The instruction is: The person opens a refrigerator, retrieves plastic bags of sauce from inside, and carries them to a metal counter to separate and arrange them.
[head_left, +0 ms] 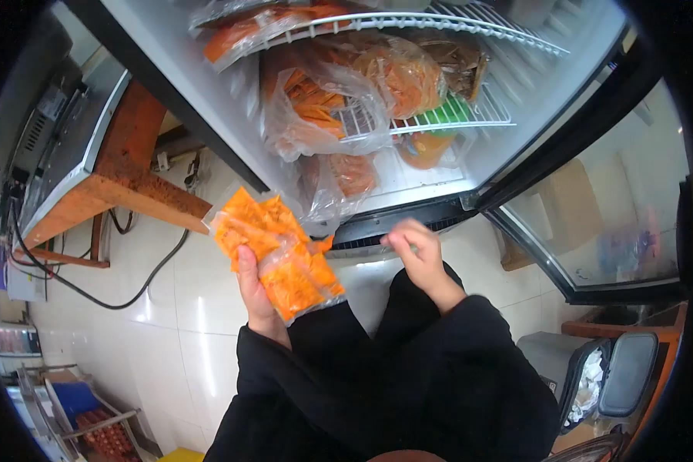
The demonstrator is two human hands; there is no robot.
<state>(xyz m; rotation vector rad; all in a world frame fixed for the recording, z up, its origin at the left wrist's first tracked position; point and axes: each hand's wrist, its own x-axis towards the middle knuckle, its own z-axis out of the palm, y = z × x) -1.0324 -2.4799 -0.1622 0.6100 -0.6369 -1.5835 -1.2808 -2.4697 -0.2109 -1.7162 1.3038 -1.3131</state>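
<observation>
My left hand (254, 291) is closed around a few flat orange packets (273, 250) with clear plastic edges, held in front of the fridge opening. My right hand (417, 252) hovers above my knees with its fingers curled in, and I see nothing in it. Ahead stands an open fridge (431, 186) with white wire shelves. On the middle shelf (454, 123), an open clear plastic bag (327, 138) holds more orange packets. Beside it lies another bag with orange contents (404, 81). A bagged orange item (353, 175) and a round orange container (427, 148) are on the fridge floor.
The glass fridge door (593, 223) is swung open on the right. Below it stands a grey bin (550, 354) with white paper inside. A wooden-legged table (115, 185) is on the left, and a black cable (158, 273) trails over the tiled floor (200, 362).
</observation>
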